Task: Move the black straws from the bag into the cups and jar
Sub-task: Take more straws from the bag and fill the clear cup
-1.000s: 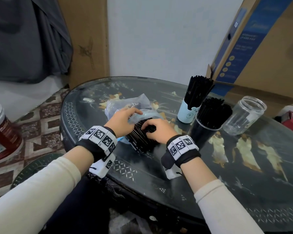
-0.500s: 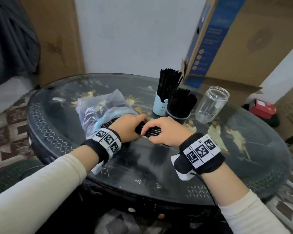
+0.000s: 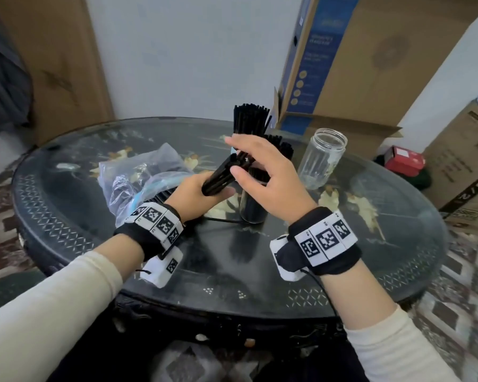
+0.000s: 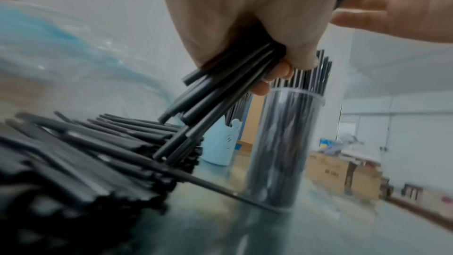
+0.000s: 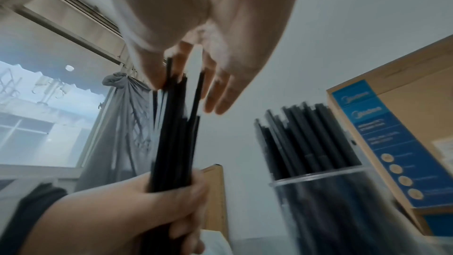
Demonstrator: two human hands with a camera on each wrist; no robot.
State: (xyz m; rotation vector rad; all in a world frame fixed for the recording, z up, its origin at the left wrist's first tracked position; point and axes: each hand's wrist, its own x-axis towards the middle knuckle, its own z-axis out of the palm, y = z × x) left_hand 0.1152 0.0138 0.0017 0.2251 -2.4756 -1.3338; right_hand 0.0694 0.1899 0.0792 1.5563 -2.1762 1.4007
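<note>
- Lifted up off the bench [image 3: 398, 244] since a moment ago is a bundle of black straws [image 3: 224, 175]; before, it was pressed low by both hands near the bag [image 3: 138, 172].
- The bundle is now held tilted in the left hand [image 3: 196, 194], whose fingers [image 4: 282, 71] are curled tight round its lower part.
- The top ends of the bundle are being touched by the right hand [image 3: 262, 177]. Its fingers [image 5: 220, 92] are spread and nearly straight, and nothing is gripped by them.
- The step in hand seems to be this: the straw ends are being tapped even before they are dropped in.
- Many more straws [image 4: 85, 152] are still left lying flat in the clear bag, and one thin straw [image 4: 220, 187] lies loose on the bench.
- The blue cup [image 4: 220, 143] and the clear cup [image 4: 282, 143] look packed full of straws already.
- The glass jar [image 3: 322, 158] stands just to the right of them and has nothing in it, so the bundle should probably be carried there next.
- For that, the bundle needs to be turned upright and kept tight, or straws could slip out.
- The straws look thin, smooth, straight and all the same.
</note>
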